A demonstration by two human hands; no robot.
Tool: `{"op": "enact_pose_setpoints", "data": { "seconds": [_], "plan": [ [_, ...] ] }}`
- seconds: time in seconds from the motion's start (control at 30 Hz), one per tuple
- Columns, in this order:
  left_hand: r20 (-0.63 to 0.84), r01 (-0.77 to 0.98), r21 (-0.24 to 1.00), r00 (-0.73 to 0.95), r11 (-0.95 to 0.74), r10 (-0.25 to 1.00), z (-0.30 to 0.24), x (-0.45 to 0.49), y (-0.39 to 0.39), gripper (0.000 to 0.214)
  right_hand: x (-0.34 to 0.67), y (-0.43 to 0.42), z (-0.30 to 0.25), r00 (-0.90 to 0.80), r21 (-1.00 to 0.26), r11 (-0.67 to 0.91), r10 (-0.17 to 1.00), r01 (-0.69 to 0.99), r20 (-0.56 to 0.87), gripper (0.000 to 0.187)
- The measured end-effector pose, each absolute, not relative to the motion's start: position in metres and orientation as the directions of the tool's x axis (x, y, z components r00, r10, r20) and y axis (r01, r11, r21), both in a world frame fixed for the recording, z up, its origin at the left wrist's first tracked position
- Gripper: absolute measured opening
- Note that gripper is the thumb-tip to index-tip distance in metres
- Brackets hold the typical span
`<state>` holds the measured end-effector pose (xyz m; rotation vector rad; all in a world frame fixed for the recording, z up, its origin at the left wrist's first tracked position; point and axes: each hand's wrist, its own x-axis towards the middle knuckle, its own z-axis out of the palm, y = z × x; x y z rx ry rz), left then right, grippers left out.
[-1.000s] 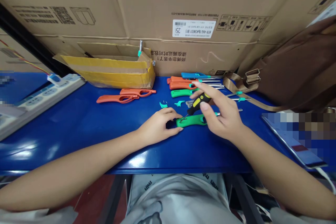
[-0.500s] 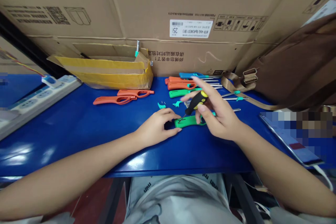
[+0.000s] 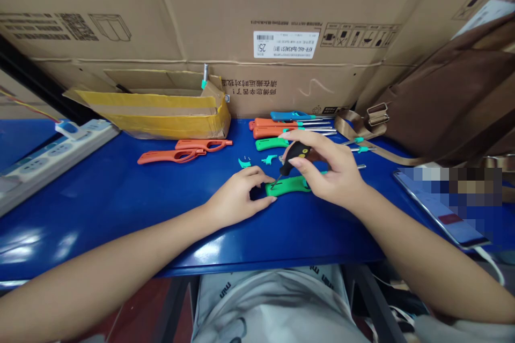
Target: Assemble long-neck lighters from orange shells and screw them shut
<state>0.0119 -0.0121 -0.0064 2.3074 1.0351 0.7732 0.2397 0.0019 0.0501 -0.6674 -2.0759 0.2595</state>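
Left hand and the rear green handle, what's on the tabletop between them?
A curved teal piece just beyond the left hand, and a second teal piece farther right, in front of the rear green handle. The head view shows both.

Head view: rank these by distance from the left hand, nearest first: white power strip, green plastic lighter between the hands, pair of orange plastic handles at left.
From the left hand:
1. Green plastic lighter, right, touching the hand.
2. Orange plastic handles, left and farther back.
3. White power strip, far left.
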Motion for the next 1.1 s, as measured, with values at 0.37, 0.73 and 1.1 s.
{"op": "enact_pose_setpoints", "data": {
  "seconds": [0.37, 0.73, 1.1],
  "plan": [
    [0.294, 0.502, 0.635, 0.545, -0.587, 0.785, -0.009, 0.013, -0.011, 0.027, 0.242, 0.004, 0.049, -0.424, -0.376, 0.826, 0.544, 0.42, 0.724, 0.037],
    [0.289, 0.51, 0.629, 0.547, -0.587, 0.785, -0.008, 0.014, -0.011, 0.025, 0.239, -0.001, 0.059, -0.492, -0.326, 0.869, 0.483, 0.373, 0.725, 0.03],
    [0.302, 0.514, 0.619, 0.542, -0.594, 0.784, -0.008, 0.015, -0.011, 0.025, 0.236, 0.003, 0.063, -0.531, -0.338, 0.858, 0.507, 0.387, 0.679, 0.029]
  ]
}}
